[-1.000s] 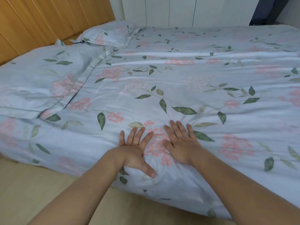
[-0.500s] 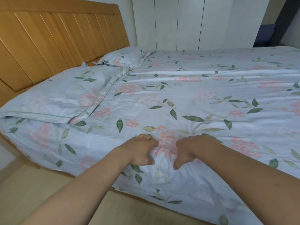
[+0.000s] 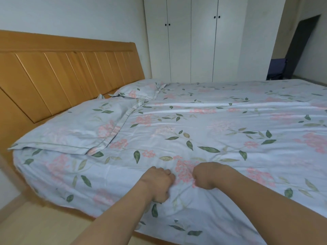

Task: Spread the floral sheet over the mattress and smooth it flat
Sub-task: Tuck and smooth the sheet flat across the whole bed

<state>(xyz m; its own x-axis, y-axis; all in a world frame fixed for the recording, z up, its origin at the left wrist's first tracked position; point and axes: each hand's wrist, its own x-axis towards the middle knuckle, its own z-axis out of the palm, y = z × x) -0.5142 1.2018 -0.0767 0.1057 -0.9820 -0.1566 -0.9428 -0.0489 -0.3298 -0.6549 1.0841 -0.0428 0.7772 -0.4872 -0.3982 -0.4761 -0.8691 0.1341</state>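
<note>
The floral sheet (image 3: pixel 221 131) is laid across the whole mattress, its near edge draped over the side of the bed. Both hands are set close together on that near edge. The left hand (image 3: pixel 157 183) is curled into a fist with a fold of the cloth gathered under its fingers, and the right hand (image 3: pixel 205 175) is likewise bunched on the fabric just beside it; creases radiating from both fists suggest that cloth is gripped, though the fingertips themselves are hidden, so the depth of the hold cannot be confirmed. Long ridges are seen running across the middle of the sheet, and two matching pillows (image 3: pixel 74 128) are resting on it beside the wooden headboard (image 3: pixel 67 75).

The task is judged nearly finished: the sheet is spread, and only smoothing is left. Several risks are raised from here. If the gathered cloth is pulled sharply toward the near side, the far edge could be dragged off the mattress. With both fists so close together, tension would be concentrated in one narrow band, and fresh wrinkles could be fanned outward instead of removed. The pillows could also be shifted, since their weight is borne by the same sheet.
</note>
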